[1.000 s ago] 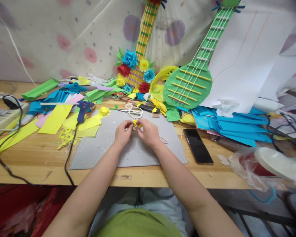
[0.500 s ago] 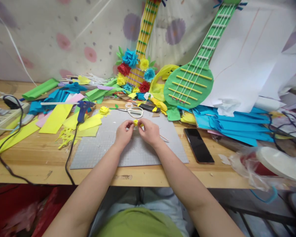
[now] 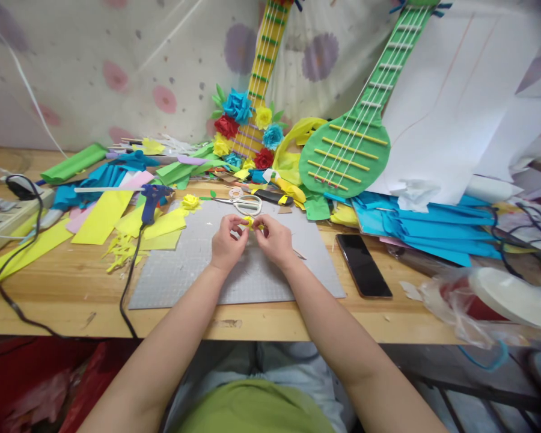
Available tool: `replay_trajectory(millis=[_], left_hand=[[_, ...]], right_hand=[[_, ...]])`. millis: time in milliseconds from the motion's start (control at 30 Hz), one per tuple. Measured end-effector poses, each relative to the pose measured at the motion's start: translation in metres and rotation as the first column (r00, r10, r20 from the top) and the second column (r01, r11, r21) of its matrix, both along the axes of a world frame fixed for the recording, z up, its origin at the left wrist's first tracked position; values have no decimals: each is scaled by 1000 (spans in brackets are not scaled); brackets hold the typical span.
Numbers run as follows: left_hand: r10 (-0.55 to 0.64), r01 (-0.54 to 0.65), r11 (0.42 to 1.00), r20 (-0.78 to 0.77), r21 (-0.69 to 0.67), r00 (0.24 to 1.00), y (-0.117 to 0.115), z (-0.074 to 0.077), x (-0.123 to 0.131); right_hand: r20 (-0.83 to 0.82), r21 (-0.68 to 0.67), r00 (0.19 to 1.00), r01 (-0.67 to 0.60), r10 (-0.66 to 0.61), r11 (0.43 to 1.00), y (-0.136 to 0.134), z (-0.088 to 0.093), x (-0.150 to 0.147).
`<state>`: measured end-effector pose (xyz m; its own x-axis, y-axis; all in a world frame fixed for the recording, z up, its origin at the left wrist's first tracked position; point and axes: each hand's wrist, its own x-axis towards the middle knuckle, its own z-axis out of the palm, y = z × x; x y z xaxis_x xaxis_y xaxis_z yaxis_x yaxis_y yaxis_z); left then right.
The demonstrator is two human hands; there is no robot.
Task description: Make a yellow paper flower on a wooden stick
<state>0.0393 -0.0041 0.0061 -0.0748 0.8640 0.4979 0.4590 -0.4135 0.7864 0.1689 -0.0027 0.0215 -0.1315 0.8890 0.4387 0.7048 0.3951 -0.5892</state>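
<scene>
Between my hands is a small yellow paper flower (image 3: 249,222), pinched by the fingertips of both. My left hand (image 3: 229,243) grips it from the left, its fingers closed. My right hand (image 3: 274,242) pinches it from the right, and a thin stick (image 3: 299,254) pokes out past that wrist; whether the hand holds the stick I cannot tell. Both hands are above the grey cutting mat (image 3: 175,270). Just beyond them lie scissors (image 3: 247,205) with pale handles. A finished yellow paper rose (image 3: 190,202) rests at the mat's far left corner.
A blue glue gun (image 3: 149,204) lies on yellow paper strips (image 3: 103,218) at left, its cord crossing the table edge. A phone (image 3: 363,266) lies right of the mat. Behind stand a green paper instrument (image 3: 347,156) and a flower-trimmed yellow one (image 3: 264,66). Blue crepe paper (image 3: 428,225) is stacked at right.
My fingers have shifted slightly around the yellow paper flower, the left hand turning a little and its fingers lifting. The stick's visible end has moved slightly. Everything else stays in place.
</scene>
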Motion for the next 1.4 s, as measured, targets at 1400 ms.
replay_trajectory(millis=[1400], left_hand=[[239,-263,964,-295,-45,925,0,1,3]], right_hand=[[-48,24,997,64,-63,998,4,-4,-2]])
